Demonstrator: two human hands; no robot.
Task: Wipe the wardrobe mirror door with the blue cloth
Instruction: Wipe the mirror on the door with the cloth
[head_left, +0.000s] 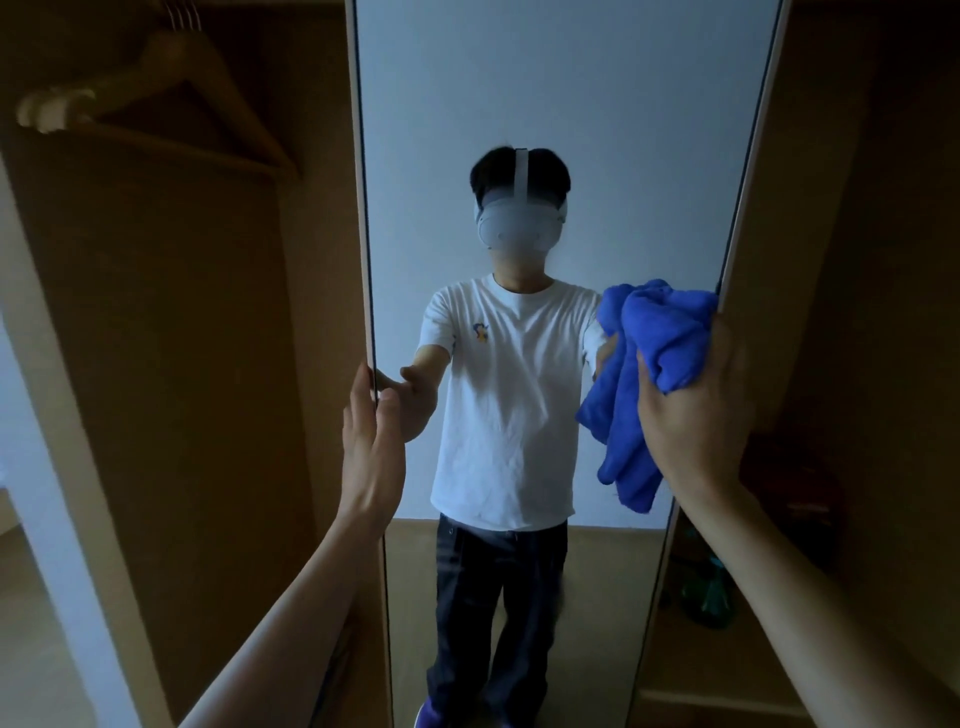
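1. Stood close before the wardrobe mirror door (571, 130), tall and narrow, set between brown wooden wardrobe walls.
2. Held the blue cloth (660, 332) in the right grip (696, 410), fingers curled round a bunched wad of it.
3. Pressed that wad against the glass at the right edge of the door, about half way up the view.
4. Let the loose end of the cloth hang down along the glass, below and left of the right grip.
5. Placed the left grip (371, 436) at the left edge of the door, lower than the right one; wide, fingers nearly straight, holding nothing, only touching the edge, with the thumb on the glass side.
6. Seen in the glass: a person in a white headset, a white T-shirt and dark trousers, both arms stretched forward, with a pale wall behind and a wooden floor below.
7. Found left of the door an open wardrobe compartment (182, 364), with a wooden hanger (171, 78) high up inside.
8. Noticed low on the right, in the dark, something green (709, 592); too dim to tell what.
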